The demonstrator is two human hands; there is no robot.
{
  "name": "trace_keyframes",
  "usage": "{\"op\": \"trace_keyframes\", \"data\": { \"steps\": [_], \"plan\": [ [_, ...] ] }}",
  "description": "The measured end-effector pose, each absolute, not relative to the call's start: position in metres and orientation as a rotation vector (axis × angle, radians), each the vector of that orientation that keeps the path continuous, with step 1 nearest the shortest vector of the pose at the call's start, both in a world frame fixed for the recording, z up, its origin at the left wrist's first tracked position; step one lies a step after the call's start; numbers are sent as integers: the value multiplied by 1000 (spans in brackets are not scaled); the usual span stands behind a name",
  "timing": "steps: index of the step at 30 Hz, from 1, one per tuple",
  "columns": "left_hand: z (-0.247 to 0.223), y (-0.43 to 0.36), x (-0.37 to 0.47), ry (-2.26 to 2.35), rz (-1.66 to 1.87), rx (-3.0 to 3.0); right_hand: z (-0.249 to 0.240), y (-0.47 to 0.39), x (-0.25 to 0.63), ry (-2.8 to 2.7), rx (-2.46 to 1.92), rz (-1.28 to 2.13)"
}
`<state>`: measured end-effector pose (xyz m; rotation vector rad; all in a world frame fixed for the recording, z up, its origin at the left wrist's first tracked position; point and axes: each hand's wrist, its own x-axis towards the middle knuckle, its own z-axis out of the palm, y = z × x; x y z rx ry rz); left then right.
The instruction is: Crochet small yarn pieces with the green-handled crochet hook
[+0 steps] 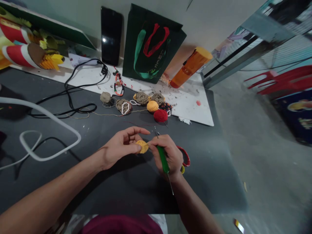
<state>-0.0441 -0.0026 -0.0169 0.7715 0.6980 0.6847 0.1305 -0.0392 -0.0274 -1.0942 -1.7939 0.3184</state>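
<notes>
Centrally, a small, round disc of yellow crocheted yarn (143, 147) is held between the two hands, over the near part of the matte dark-grey table (207, 187). The left hand (122, 143) pinches the disc's left side between thumb and fingers, index finger extended; the right hand (168, 153) is closed around a slim metal hook with a smooth green handle (162, 159), its fingertips at the disc's right edge. The looped fabric is probably light, soft and pliable, unlikely to break but apt to stretch; a flat pinch near the rim should suit it. Farther off lie a rounded yellow yarn ball (152, 106), a red yarn ball (160, 115) and ribbed, coiled brown-grey rosettes (141, 98).
</notes>
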Motion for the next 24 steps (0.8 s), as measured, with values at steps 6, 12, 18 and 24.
{"op": "trace_keyframes", "data": {
  "steps": [6, 12, 18, 24],
  "plan": [
    [-17, -3, -44, 690, 698, 774, -24, -39, 132, -1754, -1109, 442],
    [-17, -2, -44, 705, 699, 766, -25, -39, 131, -1672, -1159, 507],
    [-17, -4, -42, 773, 711, 788, -26, -42, 133, -1477, -1132, 761],
    [-19, -4, -40, 766, 727, 801, -37, -38, 133, -1242, -1175, 693]
  ]
}}
